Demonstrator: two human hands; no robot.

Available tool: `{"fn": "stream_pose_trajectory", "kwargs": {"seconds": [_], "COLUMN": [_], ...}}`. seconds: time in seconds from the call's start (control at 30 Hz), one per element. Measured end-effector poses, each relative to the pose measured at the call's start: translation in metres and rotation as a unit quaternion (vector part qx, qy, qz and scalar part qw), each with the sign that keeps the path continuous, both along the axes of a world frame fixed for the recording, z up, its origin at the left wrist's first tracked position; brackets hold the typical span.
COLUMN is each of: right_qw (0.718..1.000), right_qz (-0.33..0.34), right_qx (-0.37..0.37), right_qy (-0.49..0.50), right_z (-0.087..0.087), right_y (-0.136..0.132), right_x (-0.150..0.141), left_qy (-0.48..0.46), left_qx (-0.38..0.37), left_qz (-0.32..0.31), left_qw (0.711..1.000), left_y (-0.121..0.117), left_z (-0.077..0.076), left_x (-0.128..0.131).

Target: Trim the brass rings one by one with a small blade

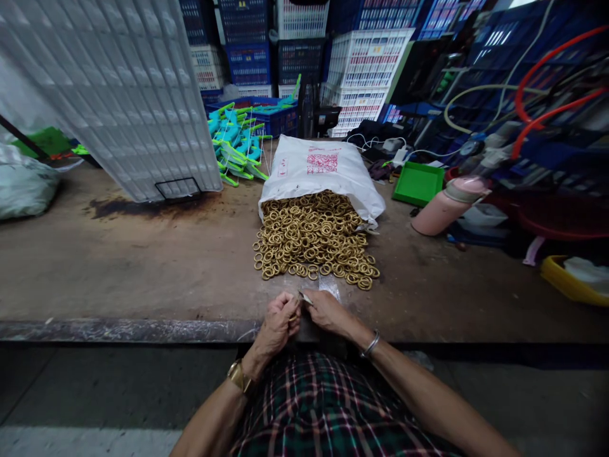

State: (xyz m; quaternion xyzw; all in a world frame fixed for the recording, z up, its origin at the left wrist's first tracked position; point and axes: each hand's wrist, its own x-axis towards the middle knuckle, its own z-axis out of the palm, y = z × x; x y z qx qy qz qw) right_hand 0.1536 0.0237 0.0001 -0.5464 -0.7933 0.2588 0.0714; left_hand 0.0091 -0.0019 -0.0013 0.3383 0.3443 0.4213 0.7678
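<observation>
Near the table's front edge, my left hand (280,322) is closed, with a gold-coloured ring (292,318) showing at its fingers. Close beside it, my right hand (327,311) pinches a small knife (305,298), its short blade pointing toward the left fingertips. Most of the knife is hidden in the fist. Just beyond both hands lies a heap of gold-coloured rings (311,244), spilling from the open mouth of a white sack (290,168) with red print.
A translucent ribbed panel (143,95) stands at left beside green and turquoise plastic pieces (238,143). On the right are a green tray (419,183), a pink bottle (442,206) and a yellow basket (566,282). Stacked crates (364,57) rise behind the table (143,273).
</observation>
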Motion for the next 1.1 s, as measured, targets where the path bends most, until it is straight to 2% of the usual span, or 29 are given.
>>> {"fn": "stream_pose_trajectory", "kwargs": {"seconds": [0.1, 0.2, 0.3, 0.4, 0.5, 0.7, 0.83, 0.93, 1.03, 1.1], "right_qw": [0.997, 0.987, 0.975, 0.973, 0.970, 0.969, 0.978, 0.981, 0.961, 0.920], "right_qz": [-0.033, -0.099, -0.162, -0.169, -0.172, -0.165, -0.143, -0.169, -0.189, -0.198], "right_qx": [0.006, 0.053, 0.100, 0.114, 0.104, 0.091, 0.118, 0.090, -0.005, -0.112], "right_qy": [-0.072, -0.114, -0.116, -0.112, -0.135, -0.161, -0.093, 0.018, 0.202, 0.320], "right_z": [0.001, 0.000, -0.002, -0.002, -0.002, -0.006, -0.010, -0.008, -0.003, 0.001], "right_y": [0.006, 0.013, 0.018, 0.022, 0.024, 0.024, 0.021, 0.021, 0.018, 0.014], "right_x": [0.004, 0.010, 0.014, 0.013, 0.008, 0.008, 0.018, 0.023, 0.024, 0.022], "left_qy": [-0.045, -0.100, -0.146, -0.158, -0.156, -0.127, -0.107, -0.106, -0.109, -0.106], "left_qx": [-0.010, -0.053, -0.140, -0.207, -0.215, -0.184, -0.160, -0.139, -0.132, -0.136], "left_qz": [-0.035, -0.032, -0.006, 0.024, 0.042, 0.055, 0.043, 0.027, 0.016, 0.012], "left_qw": [0.998, 0.993, 0.979, 0.965, 0.963, 0.973, 0.980, 0.984, 0.985, 0.985], "left_y": [-0.002, 0.002, 0.008, 0.010, 0.009, 0.008, 0.007, 0.007, 0.009, 0.012], "left_z": [0.017, 0.027, 0.022, 0.010, 0.003, 0.000, -0.004, -0.005, -0.005, -0.004], "left_x": [-0.001, -0.004, -0.009, -0.011, -0.011, -0.010, -0.009, -0.007, -0.005, -0.004]}}
